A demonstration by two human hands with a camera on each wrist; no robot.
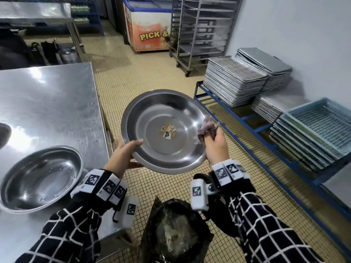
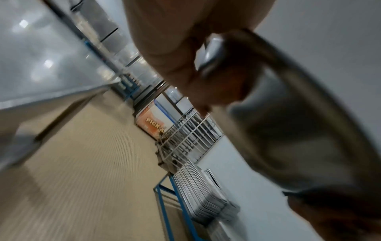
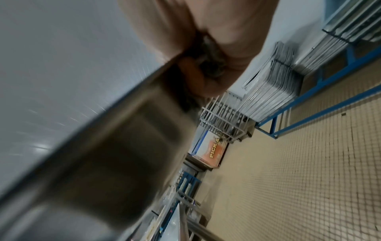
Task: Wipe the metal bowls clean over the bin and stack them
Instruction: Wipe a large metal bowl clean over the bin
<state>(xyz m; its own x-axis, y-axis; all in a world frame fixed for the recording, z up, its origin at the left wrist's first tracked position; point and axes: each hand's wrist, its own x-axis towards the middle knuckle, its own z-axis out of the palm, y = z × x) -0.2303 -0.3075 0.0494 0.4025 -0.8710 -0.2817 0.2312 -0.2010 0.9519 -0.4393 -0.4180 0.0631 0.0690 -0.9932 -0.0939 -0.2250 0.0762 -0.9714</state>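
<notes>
A wide, shallow metal bowl (image 1: 163,130) with a sticker at its centre is held tilted in the air above the tiled floor. My left hand (image 1: 125,154) grips its near left rim, thumb inside and fingers beneath; the left wrist view shows that rim (image 2: 288,124) blurred in my fingers. My right hand (image 1: 216,145) clutches a bunched grey-purple cloth (image 1: 207,128) against the bowl's right rim. The right wrist view shows the cloth (image 3: 208,53) in my fist above the bowl (image 3: 103,154). A second metal bowl (image 1: 39,177) sits on the steel table. The bin with a black liner (image 1: 176,232) stands below, nearer me than the bowl.
The steel table (image 1: 51,103) fills the left side. A blue metal rack (image 1: 237,118) on the right carries stacks of baking trays (image 1: 233,82) and blue crates (image 1: 321,126). A wheeled tray trolley (image 1: 201,31) and a chest freezer (image 1: 148,29) stand at the back.
</notes>
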